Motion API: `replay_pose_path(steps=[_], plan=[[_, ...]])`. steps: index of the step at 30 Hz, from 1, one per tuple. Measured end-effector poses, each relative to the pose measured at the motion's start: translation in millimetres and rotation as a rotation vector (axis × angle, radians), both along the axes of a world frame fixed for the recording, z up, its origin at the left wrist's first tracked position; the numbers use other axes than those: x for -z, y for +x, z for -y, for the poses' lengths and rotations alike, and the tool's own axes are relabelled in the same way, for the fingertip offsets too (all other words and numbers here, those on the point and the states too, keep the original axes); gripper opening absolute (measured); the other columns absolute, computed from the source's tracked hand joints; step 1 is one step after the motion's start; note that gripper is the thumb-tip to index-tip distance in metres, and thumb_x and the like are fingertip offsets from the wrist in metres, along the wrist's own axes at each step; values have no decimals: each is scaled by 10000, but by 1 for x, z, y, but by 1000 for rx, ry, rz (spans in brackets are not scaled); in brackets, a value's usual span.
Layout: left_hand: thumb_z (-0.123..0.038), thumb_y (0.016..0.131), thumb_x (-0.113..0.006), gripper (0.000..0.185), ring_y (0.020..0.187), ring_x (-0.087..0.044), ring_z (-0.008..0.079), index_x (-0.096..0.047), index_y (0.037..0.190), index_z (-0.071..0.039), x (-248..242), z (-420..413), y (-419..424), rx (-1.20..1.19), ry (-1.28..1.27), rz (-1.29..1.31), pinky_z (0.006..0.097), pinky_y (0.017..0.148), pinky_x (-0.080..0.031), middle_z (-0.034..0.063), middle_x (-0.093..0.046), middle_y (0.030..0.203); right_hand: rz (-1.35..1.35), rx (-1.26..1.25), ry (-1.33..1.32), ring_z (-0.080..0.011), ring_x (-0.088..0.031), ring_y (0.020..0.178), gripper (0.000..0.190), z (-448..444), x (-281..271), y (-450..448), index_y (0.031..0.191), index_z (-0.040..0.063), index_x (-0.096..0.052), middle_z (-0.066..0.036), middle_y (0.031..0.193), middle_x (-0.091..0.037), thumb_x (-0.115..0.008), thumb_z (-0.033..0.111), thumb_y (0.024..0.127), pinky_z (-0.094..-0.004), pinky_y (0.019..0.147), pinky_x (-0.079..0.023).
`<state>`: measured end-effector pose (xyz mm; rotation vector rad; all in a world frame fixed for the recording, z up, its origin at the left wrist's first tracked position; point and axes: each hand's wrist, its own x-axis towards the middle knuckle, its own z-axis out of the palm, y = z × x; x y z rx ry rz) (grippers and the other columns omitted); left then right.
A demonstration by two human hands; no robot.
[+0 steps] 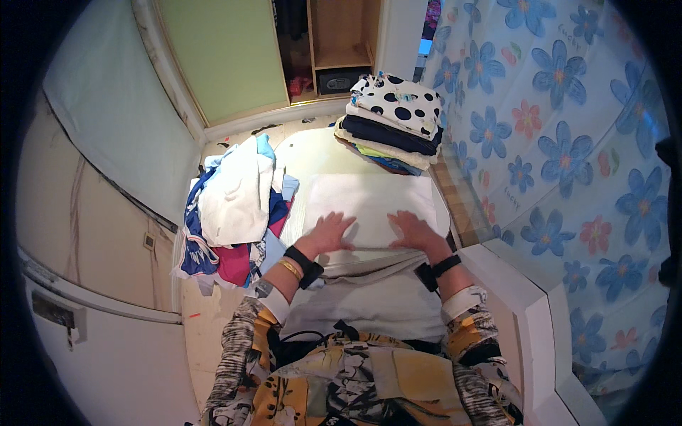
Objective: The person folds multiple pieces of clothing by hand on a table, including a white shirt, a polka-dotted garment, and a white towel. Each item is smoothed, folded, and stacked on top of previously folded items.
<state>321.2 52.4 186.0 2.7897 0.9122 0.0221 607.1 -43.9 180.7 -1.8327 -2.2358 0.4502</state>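
A white cloth (373, 194), laid out flat as a rectangle, lies on a low pale table (306, 152) in front of me. My left hand (331, 232) is spread over its left near part, palm down. Over the right near part is my right hand (413, 230), also palm down with fingers apart. Neither hand grips anything; both seem to rest on the cloth. To the left is a loose heap of clothes with a white garment (234, 197) on top. A stack of folded clothes, topped by a black-dotted white one (399, 104), stands at the table's back right.
A floral curtain (559, 144) hangs along the right. Behind the table, a wardrobe with a green sliding door (229, 58) shows a small safe (341, 82). A white door (106, 351) is at lower left. An angled white frame (527, 287) stands by my right arm.
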Motion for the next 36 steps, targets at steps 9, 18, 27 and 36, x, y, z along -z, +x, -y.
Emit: replay_pose_path(steps=[9, 18, 27, 36], plan=[[-256, 805, -668, 568, 1256, -476, 410, -498, 1329, -115, 48, 9, -5, 1, 397, 28, 524, 980, -426, 205, -471, 1381, 111, 35, 82, -366, -283, 1409, 828, 29, 40, -4, 1446, 210, -399, -145, 1524, -305, -744, 475, 742, -650, 1023, -321], [-118, 779, -594, 226, 897, -634, 310, -600, 1002, -81, 35, -21, 17, -241, 254, 252, 428, 688, -539, 117, -635, 942, 180, 261, 188, -323, -380, 1361, 669, 13, 41, -37, 1417, 194, -434, -98, 1450, -435, -667, 376, 816, -654, 945, -351], [-113, 735, -631, 192, 940, -584, 311, -644, 926, -95, 38, -8, 4, -212, 355, 205, 436, 711, -515, 114, -584, 949, 159, 307, 475, -275, -636, 1025, 298, -2, 71, 16, 1070, 165, -634, -54, 1086, -671, -566, 73, 795, -453, 792, -456], [-99, 785, -667, 298, 941, -629, 360, -639, 1080, -76, 31, 16, -6, -562, 14, 526, 434, 789, -520, 153, -652, 993, -230, 272, 623, -348, -654, 832, 324, -38, -8, -2, 1064, 196, -662, -129, 902, -686, -547, 64, 792, -474, 702, -505]])
